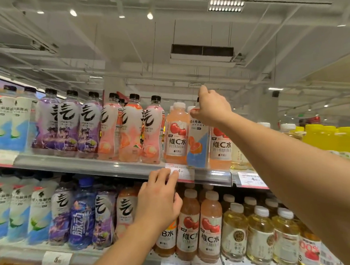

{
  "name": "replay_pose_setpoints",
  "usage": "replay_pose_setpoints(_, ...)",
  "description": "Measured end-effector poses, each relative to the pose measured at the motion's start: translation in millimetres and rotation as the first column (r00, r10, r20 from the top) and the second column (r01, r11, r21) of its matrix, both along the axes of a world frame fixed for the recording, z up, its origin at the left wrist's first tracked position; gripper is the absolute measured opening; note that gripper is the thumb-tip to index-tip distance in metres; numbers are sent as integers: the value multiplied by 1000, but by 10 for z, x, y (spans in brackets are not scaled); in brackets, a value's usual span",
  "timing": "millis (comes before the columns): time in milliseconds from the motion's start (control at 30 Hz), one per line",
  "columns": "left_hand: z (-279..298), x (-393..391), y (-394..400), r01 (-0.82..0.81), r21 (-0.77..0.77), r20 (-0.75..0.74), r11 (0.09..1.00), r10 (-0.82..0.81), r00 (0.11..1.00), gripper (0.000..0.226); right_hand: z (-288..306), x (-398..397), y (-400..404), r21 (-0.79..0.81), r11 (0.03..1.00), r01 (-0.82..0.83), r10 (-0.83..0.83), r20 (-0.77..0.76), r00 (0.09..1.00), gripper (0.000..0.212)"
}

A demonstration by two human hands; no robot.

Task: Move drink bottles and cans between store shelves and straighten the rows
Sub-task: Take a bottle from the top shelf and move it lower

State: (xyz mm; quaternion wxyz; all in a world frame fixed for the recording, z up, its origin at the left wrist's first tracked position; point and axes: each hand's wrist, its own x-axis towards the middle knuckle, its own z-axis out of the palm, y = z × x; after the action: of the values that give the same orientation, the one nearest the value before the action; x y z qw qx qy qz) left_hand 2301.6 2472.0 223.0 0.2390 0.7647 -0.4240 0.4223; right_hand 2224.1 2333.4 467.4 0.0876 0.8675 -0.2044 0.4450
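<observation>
My right hand grips the neck of a white-and-blue electrolyte bottle with an orange slice on its label. That bottle stands at the front edge of the top shelf, between two pink vitamin C bottles. My left hand rests on a bottle in the shelf below, its fingertips against the price strip. The bottle under that hand is mostly hidden; an orange label shows beneath the wrist.
Purple and pink sparkling water bottles fill the top shelf to the left. The lower shelf holds white, purple, blue and pink bottles, then pale yellow tea bottles at the right. Yellow bottles stand at far right.
</observation>
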Motion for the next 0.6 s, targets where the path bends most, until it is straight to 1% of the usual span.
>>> replay_pose_setpoints(233, -4, 10, -23, -24, -4, 29, 1000, 25, 999, 55, -6, -19, 8, 83, 996, -35, 30, 61, 998, 64)
replay_pose_setpoints(400, 4, -3, -29, -40, -4, 31, 999, 40, 999, 55, -18, -129, 48, 75, 997, -16, 11, 62, 998, 62)
replay_pose_setpoints(500, 15, -33, -28, -63, 24, 1, 998, 63, 998, 57, -53, -240, 76, 112, 990, -81, 74, 70, 995, 77)
replay_pose_setpoints(600, 52, -106, 8, -90, 83, -39, 992, 94, 995, 63, -196, -312, 89, 174, 974, -144, 127, 108, 986, 77)
